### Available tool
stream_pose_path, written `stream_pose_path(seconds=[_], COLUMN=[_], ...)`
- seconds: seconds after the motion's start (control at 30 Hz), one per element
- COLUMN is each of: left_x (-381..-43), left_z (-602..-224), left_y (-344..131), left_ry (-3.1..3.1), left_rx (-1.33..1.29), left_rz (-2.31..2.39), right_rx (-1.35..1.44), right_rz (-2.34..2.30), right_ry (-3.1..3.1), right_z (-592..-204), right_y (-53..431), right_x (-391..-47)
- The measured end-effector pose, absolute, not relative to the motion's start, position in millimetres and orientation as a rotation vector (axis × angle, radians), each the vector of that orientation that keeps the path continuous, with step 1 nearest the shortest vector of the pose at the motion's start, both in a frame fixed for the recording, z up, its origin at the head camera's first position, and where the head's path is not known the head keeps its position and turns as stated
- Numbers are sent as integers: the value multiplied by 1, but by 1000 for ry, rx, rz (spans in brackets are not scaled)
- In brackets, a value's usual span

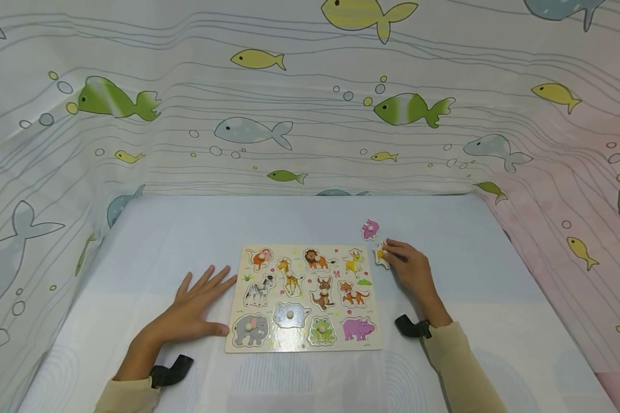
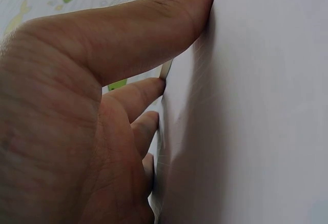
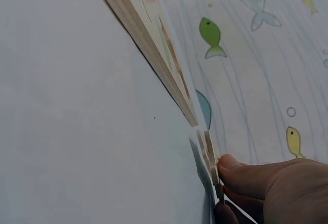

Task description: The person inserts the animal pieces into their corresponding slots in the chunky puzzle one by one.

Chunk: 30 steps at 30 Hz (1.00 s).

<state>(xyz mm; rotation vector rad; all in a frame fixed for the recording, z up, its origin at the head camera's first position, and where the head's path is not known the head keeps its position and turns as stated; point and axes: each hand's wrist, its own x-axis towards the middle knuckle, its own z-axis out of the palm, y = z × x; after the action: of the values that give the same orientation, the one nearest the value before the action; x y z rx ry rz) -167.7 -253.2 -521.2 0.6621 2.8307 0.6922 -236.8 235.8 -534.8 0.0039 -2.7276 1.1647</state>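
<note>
A wooden animal puzzle board [image 1: 310, 343] lies flat on the table. Beside its left edge my left hand [image 1: 191, 312] rests with fingers spread, the thumb and a fingertip right at the edge. Just off the upper right corner, my right hand [image 1: 414, 276] pinches a small wooden puzzle piece [image 1: 379, 256] with a yellow animal on it, partly hidden by the fingers. In the right wrist view the piece [image 3: 210, 157] stands on edge, close to the table surface. A purple hippo puzzle piece [image 1: 370, 229] with a knob lies behind that hand.
Knobbed pieces sit in the board, among them an elephant [image 1: 258, 331], a frog [image 1: 322, 332] and a lion [image 1: 317, 261]. The goat [image 1: 355, 265] and purple hippo [image 1: 358, 330] pictures show no knobs. A fish-print curtain [image 1: 310, 97] surrounds the table [image 1: 196, 223].
</note>
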Motion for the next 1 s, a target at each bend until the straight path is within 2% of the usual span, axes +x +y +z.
stream_pose_path(seconds=[1.0], left_x=[-167], left_z=[-522], left_y=[-254], left_ry=[2834], left_rx=[671], left_rz=[719], right_rx=[279], right_rz=[1286], right_ry=[-2736], right_z=[-510], right_y=[203], right_x=[-228])
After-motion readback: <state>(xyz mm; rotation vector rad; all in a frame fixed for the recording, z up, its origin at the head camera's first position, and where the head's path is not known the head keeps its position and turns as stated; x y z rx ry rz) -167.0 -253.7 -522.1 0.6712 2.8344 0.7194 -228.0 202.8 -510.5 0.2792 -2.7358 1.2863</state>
